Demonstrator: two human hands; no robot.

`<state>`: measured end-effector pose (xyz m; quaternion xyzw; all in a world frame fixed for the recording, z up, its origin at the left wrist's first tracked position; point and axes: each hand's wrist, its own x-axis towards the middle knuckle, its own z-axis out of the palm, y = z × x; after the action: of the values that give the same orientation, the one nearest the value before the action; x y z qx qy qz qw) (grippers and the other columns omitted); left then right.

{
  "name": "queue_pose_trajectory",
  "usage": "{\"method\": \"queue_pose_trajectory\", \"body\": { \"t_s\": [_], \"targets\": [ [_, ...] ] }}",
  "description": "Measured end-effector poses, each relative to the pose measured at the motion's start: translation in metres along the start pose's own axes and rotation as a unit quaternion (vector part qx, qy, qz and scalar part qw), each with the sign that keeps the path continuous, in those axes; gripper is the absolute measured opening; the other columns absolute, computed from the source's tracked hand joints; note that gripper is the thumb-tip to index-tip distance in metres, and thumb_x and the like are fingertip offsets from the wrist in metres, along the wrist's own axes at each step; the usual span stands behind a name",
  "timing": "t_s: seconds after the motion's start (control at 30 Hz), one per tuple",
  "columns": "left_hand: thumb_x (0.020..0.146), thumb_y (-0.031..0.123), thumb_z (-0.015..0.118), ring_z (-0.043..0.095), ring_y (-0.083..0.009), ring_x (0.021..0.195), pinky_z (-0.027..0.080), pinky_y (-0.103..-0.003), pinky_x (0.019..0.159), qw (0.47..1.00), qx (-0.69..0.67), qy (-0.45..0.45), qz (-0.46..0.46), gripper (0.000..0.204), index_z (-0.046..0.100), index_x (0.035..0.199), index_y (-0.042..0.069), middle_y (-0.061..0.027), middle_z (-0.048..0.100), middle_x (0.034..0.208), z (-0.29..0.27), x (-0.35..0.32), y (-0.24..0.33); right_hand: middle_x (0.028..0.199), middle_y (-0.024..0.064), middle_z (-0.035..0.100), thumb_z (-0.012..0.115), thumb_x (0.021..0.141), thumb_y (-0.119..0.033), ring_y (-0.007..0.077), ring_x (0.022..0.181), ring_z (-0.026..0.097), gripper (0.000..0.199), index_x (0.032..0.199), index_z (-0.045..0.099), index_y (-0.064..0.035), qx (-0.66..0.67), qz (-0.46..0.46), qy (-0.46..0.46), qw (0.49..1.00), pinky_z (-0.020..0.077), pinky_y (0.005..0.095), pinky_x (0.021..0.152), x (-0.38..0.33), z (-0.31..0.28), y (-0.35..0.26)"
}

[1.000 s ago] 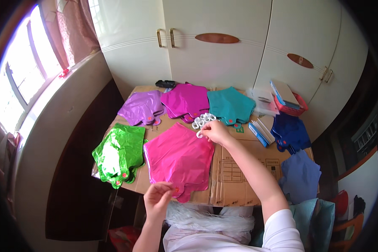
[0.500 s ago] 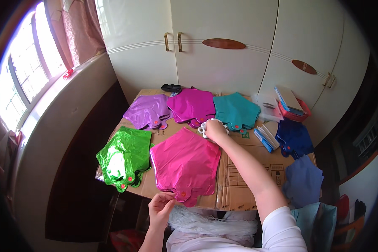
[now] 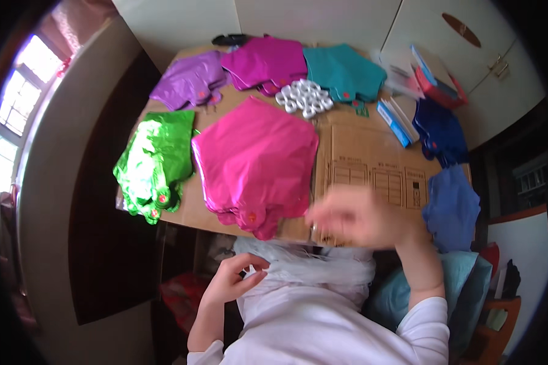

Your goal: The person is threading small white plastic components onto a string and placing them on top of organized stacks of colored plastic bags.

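White plastic bag (image 3: 323, 267) in lap

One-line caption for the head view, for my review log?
Right hand, motion-blurred, hovers over the cardboard sheet's near edge beside a stack of pink foil balloons; left hand touches white plastic at the lap.

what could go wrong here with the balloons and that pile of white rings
The pink foil balloons hang over the near edge of the cardboard, so a brush from the blurred right hand might pull the stack off. The white rings lie loose in a heap and could scatter if the balloons are dragged. The left hand rests on white plastic at the lap, away from the stack.
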<state>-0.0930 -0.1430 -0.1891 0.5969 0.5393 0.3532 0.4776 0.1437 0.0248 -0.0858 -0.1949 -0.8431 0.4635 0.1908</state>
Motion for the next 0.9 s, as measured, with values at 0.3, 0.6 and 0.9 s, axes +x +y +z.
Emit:
{"method": "queue_pose_trajectory", "body": {
  "t_s": [0.3, 0.6, 0.9],
  "targets": [
    [0.069, 0.008, 0.064, 0.055, -0.0256, 0.077, 0.043, -0.037, 0.068, 0.938, 0.328, 0.062, 0.096, 0.014, 0.061, 0.083, 0.007, -0.0068, 0.058, 0.078, 0.064, 0.025, -0.053, 0.085, 0.0109, 0.062, 0.061, 0.078, -0.016, 0.0289, 0.078, 0.061, 0.013, 0.087, 0.064, -0.0072, -0.102, 0.235, 0.108, 0.961, 0.0493, 0.0363, 0.067, -0.118, 0.152, 0.123],
    [0.069, 0.009, 0.066, 0.055, -0.0256, 0.078, 0.043, -0.037, 0.071, 0.929, 0.344, 0.022, 0.137, 0.013, 0.062, 0.082, 0.009, -0.0064, 0.057, 0.081, 0.097, 0.047, -0.052, 0.072, 0.0088, 0.058, 0.066, 0.071, -0.014, 0.0276, 0.067, 0.059, 0.009, 0.075, 0.06, -0.0085, -0.203, 0.176, 0.189, 0.945, 0.047, 0.0388, 0.06, -0.109, 0.177, 0.126],
    [0.069, 0.013, 0.068, 0.055, -0.0218, 0.077, 0.04, -0.036, 0.075, 0.922, 0.341, 0.004, 0.185, 0.01, 0.061, 0.075, 0.009, -0.0023, 0.059, 0.07, 0.086, 0.049, -0.03, 0.07, 0.0081, 0.062, 0.065, 0.074, -0.012, 0.0248, 0.065, 0.061, 0.012, 0.08, 0.056, -0.0068, -0.01, 0.203, 0.152, 0.967, 0.0459, 0.0353, 0.059, -0.124, 0.132, 0.071]
  ]
}}
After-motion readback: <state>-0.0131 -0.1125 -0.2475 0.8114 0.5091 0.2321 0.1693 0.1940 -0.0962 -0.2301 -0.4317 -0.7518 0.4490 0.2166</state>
